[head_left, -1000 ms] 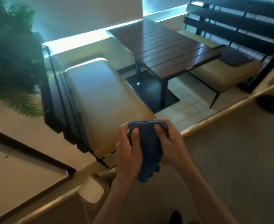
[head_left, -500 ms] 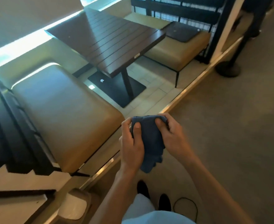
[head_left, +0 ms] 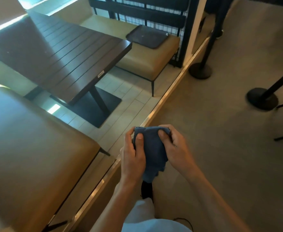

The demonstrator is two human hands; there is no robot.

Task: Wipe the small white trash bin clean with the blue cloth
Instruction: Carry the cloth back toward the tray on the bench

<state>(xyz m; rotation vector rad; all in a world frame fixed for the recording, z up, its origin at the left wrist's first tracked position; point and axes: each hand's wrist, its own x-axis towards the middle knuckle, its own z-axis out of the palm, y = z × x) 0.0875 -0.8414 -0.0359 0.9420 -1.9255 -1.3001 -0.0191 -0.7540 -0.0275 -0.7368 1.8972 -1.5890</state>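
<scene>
I hold the blue cloth (head_left: 152, 148) in front of me with both hands. It is bunched and hangs down between them. My left hand (head_left: 132, 154) grips its left side with the thumb on top. My right hand (head_left: 175, 146) pinches its upper right edge. The small white trash bin is out of view at this moment.
A tan padded bench (head_left: 37, 156) lies at the left, a dark slatted table (head_left: 67, 52) beyond it, and another tan seat (head_left: 147, 57) with a dark tray (head_left: 147, 36). A metal floor strip (head_left: 162, 104) edges the grey carpet. Black stanchion bases (head_left: 262, 99) stand at the right.
The view has swung right and down: the plant and the white bin at the lower left have left the frame. Both hands still hold the cloth the same way.
</scene>
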